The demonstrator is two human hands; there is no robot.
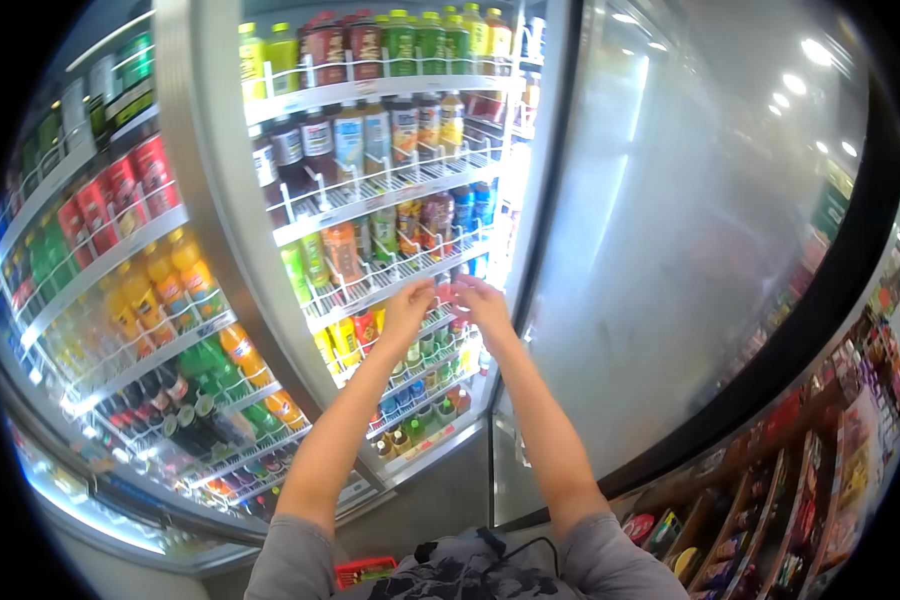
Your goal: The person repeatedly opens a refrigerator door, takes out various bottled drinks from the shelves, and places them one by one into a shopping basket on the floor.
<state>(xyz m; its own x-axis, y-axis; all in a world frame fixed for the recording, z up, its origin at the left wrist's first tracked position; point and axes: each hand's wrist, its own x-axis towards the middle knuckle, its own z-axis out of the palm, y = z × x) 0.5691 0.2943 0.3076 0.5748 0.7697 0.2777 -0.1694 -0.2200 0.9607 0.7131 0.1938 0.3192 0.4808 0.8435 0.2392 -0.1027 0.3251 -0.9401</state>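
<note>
Both of my hands are raised in front of an upright drinks fridge, at the lip of a wire shelf (355,303). My left hand (408,312) has its fingers bent and drawn together toward the right; whatever is in them, if anything, is hidden. A short gap away, my right hand (481,303) has its thumb and fingers apart, pointing left, with nothing seen in it. Behind and between the hands is a pinkish bottle, partly covered. Yellow bottles (345,340) stand on the shelf below, left of my left hand. An orange-pink bottle (342,252) stands on the shelf above.
The fridge's glass door (660,230) stands open on the right. A metal frame post (230,200) separates a left section with red cans (120,190) and orange bottles (175,270). Snack racks (760,510) are at lower right. A red basket (362,570) is near my body.
</note>
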